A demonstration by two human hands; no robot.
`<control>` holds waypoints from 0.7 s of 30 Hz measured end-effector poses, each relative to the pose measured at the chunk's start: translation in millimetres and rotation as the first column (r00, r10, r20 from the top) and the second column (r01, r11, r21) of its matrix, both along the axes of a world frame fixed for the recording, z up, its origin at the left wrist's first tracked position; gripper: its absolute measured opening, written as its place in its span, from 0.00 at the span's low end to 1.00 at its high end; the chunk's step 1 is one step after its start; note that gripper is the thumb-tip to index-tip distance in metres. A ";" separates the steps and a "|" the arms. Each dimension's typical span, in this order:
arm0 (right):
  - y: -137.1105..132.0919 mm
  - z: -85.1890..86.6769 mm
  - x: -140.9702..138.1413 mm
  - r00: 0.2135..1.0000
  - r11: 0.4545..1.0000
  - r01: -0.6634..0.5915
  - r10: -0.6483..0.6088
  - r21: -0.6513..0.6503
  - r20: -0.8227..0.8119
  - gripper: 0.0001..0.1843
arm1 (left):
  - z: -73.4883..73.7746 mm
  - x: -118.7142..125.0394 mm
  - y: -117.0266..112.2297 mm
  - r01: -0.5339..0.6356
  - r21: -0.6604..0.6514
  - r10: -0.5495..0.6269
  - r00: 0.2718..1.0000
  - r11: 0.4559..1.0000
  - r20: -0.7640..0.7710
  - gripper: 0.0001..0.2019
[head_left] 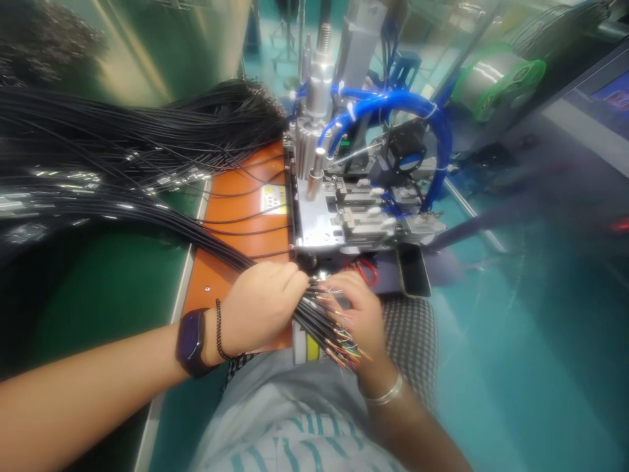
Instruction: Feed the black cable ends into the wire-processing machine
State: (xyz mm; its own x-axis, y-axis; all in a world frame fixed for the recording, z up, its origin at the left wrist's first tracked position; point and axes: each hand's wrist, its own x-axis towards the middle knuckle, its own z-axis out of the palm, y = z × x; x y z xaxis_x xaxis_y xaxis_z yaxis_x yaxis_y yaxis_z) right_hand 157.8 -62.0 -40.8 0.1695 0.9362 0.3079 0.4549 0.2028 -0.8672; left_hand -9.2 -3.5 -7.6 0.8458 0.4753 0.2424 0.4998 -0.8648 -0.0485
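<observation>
My left hand [260, 305] grips a bundle of thin black cables [147, 151] close to the cable ends. The bundle fans out over an orange panel [240, 223] and away to the left. My right hand [356, 321] holds the same cables near their ends, where fine multicoloured wires [348, 347] stick out. Both hands are just in front of a metal wire-processing machine [334, 219] with blue pneumatic tubing [388, 108], without clearly touching it.
A black phone [414, 270] and some red wire [366, 271] lie by the machine's front. A spool with green flanges [496, 85] stands at the back right. A green bench mat [98, 295] lies left of the orange panel, and a checkered seat [413, 341] is to the right.
</observation>
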 end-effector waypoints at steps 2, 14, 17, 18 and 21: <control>1.4 1.7 0.9 1.000 1.000 -0.002 0.002 -0.002 -0.005 0.06 | -0.9 -1.1 -0.2 0.012 -0.001 -0.012 1.000 1.000 -0.001 0.05; 14.1 5.7 26.1 0.956 0.985 -0.124 0.151 -0.123 0.252 0.08 | 1.0 0.0 10.5 0.057 -0.060 -0.058 0.998 0.997 -0.017 0.13; 11.6 -1.4 25.1 0.985 0.963 -0.066 0.104 -0.261 0.136 0.08 | -1.2 -0.9 10.9 0.079 -0.038 -0.079 0.997 0.996 0.006 0.14; 11.0 -2.6 25.4 0.992 0.946 -0.079 0.106 -0.313 0.072 0.08 | -2.6 -1.2 11.3 0.089 -0.027 -0.089 0.996 0.996 0.015 0.14; 11.6 -3.5 27.3 0.986 0.885 -0.147 0.094 -0.441 -0.141 0.07 | -5.8 -1.1 12.9 0.105 -0.015 -0.105 0.994 0.994 0.030 0.15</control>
